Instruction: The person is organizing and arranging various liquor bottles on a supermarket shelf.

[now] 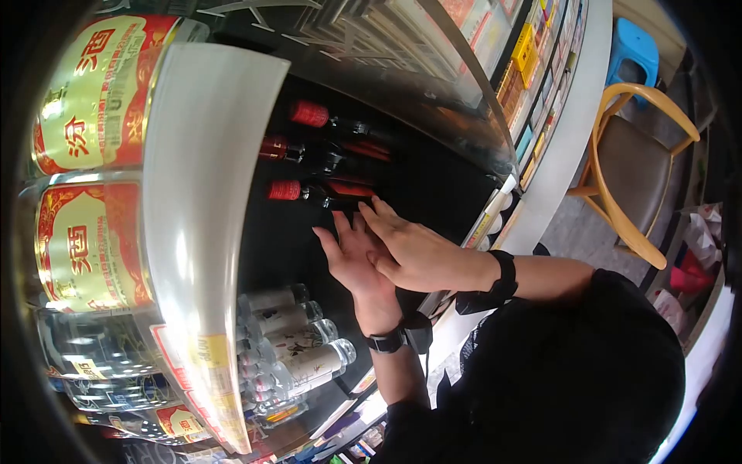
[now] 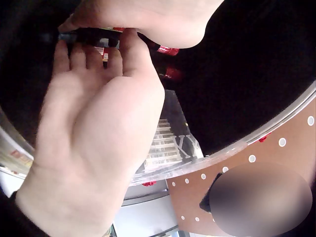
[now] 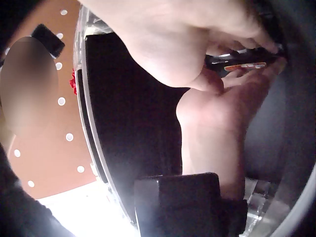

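Both hands reach to the base end of the nearest dark bottle [image 1: 321, 193], which has a ribbed red cap and a red label. My right hand [image 1: 433, 255] crosses over my left with its back to the head camera, fingers stretched toward the label. Below it my left hand [image 1: 367, 263] turns its palm up, thumb apart and fingers extended. In the left wrist view the right palm [image 2: 103, 113] fills much of the picture, and the left hand [image 2: 148, 19] lies across the top. Part of an orange label [image 3: 245, 66] shows between the hands in the right wrist view; some fingertips are hidden.
Two more red-capped bottles [image 1: 309, 114] lie beyond. Clear bottles [image 1: 309, 363] cluster on the left-hand side. A curved pale panel [image 1: 201, 201] separates large labelled jars [image 1: 97, 240] from this space. Clear plastic [image 1: 464, 69] borders the other side. A wooden chair [image 1: 634, 155] stands outside.
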Tool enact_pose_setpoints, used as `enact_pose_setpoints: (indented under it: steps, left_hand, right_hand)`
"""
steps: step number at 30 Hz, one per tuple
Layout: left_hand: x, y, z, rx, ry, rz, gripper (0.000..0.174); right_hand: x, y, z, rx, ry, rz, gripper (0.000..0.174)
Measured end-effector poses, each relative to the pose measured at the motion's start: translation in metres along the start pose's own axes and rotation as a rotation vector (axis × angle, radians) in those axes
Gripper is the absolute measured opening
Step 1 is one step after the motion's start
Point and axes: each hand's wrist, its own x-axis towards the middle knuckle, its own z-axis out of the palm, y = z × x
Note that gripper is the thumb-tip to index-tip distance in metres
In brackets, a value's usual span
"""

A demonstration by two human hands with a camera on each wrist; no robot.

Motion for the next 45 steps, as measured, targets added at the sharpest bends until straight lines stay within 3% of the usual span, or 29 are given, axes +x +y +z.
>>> enact_pose_setpoints:
  steps: [2,6,8,10,13,15,18,20,22,23,30,32,35,45]
  left_hand:
    - [0.005,0.001,-0.005,-0.020,-0.016,0.007,0.070]
    - [0.004,-0.001,-0.015,-0.020,0.008,-0.036,0.073]
    - [-0.006,-0.001,-0.020,0.115,0.037,0.003,0.085]
    - [-0.017,-0.005,-0.035,0.175,0.078,0.086,0.080]
    - [-0.058,0.004,-0.022,0.277,0.131,0.214,0.064]
    - [-0.081,0.003,-0.031,0.307,0.151,0.316,0.060]
    - [-0.127,0.002,-0.057,0.511,0.262,0.526,0.040]
    - [-0.164,0.004,-0.074,0.761,0.300,0.607,0.029]
    - [-0.193,0.005,-0.100,1.005,0.314,0.825,0.020]
    - [-0.208,0.006,-0.115,1.004,0.320,0.873,0.018]
    - [-0.297,0.014,-0.209,0.949,0.263,0.903,0.007]
    - [-0.318,0.019,-0.225,0.938,0.202,0.823,0.008]
    - [-0.343,0.025,-0.248,0.905,0.267,0.824,0.008]
    - [-0.387,0.008,-0.264,0.864,0.415,0.656,0.018]
  right_hand:
    - [0.006,-0.001,-0.003,0.016,-0.001,0.000,0.076]
    - [0.005,-0.013,-0.018,0.019,-0.074,0.176,0.074]
    - [0.001,-0.011,-0.017,0.040,-0.113,0.177,0.073]
    - [-0.012,-0.004,-0.011,-0.065,0.098,-0.007,0.069]
    - [-0.025,-0.013,-0.006,-0.067,0.165,-0.019,0.050]
    - [-0.033,-0.014,0.006,0.038,0.181,-0.020,0.046]
    - [-0.051,-0.026,0.030,0.272,0.175,0.083,0.034]
    - [-0.067,-0.035,0.047,0.332,0.156,0.095,0.032]
    - [-0.086,-0.048,0.063,0.258,0.111,0.076,0.030]
    - [-0.097,-0.054,0.072,0.263,0.102,0.094,0.029]
    - [-0.154,-0.082,0.171,0.306,0.162,0.145,0.018]
    - [-0.166,-0.094,0.197,0.317,0.122,0.150,0.017]
    - [-0.180,-0.101,0.226,0.317,0.067,0.160,0.017]
    - [-0.210,-0.115,0.235,0.330,-0.117,0.195,0.016]
